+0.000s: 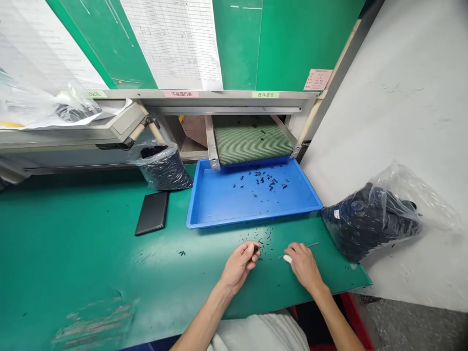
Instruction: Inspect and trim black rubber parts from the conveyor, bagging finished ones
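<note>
Head view, lower center: left hand (238, 267) is pinching a small black part (256, 248); right hand (303, 265) is curled over a thin tool (313, 244), can't tell if it's gripped. I'd keep that pinch light and steady, low over the green worktop (197, 273).

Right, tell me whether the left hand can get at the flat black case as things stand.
Probably yes: nothing tall stands on the green mat between the left hand and the flat black case, though its fingers already pinch a small dark part.
</note>
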Action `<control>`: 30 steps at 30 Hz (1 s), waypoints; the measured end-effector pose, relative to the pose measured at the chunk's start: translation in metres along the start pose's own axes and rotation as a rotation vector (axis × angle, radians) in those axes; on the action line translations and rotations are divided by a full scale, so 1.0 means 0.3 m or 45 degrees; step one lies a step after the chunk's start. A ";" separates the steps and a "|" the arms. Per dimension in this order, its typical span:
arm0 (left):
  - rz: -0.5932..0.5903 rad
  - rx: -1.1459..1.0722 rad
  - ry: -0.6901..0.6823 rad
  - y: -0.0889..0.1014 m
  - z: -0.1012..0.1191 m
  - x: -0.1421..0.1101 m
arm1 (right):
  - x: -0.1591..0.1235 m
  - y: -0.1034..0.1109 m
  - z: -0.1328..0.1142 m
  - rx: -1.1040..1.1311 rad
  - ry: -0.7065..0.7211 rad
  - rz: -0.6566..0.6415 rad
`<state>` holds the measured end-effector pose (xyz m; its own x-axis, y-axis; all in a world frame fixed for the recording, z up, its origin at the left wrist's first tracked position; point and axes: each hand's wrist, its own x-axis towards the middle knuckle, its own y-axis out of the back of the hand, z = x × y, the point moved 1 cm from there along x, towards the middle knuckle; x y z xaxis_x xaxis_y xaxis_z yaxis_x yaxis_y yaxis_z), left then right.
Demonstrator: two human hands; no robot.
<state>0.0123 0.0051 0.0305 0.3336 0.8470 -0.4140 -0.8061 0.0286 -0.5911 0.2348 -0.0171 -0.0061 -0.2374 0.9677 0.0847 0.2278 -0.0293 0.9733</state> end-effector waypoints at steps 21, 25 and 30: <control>-0.013 0.035 -0.010 -0.008 0.034 -0.026 | 0.066 0.201 -0.279 0.436 0.215 0.093; -0.054 -0.075 0.019 -0.001 0.040 -0.019 | 0.074 0.189 -0.275 0.510 0.172 0.070; -0.058 -0.167 0.029 0.014 0.036 -0.010 | 0.080 0.181 -0.271 0.530 0.106 0.057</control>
<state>0.0025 0.0084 0.0368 0.3806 0.8339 -0.3996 -0.7194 -0.0045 -0.6945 0.1648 -0.0159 0.0660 -0.2898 0.9439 0.1587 0.5976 0.0489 0.8003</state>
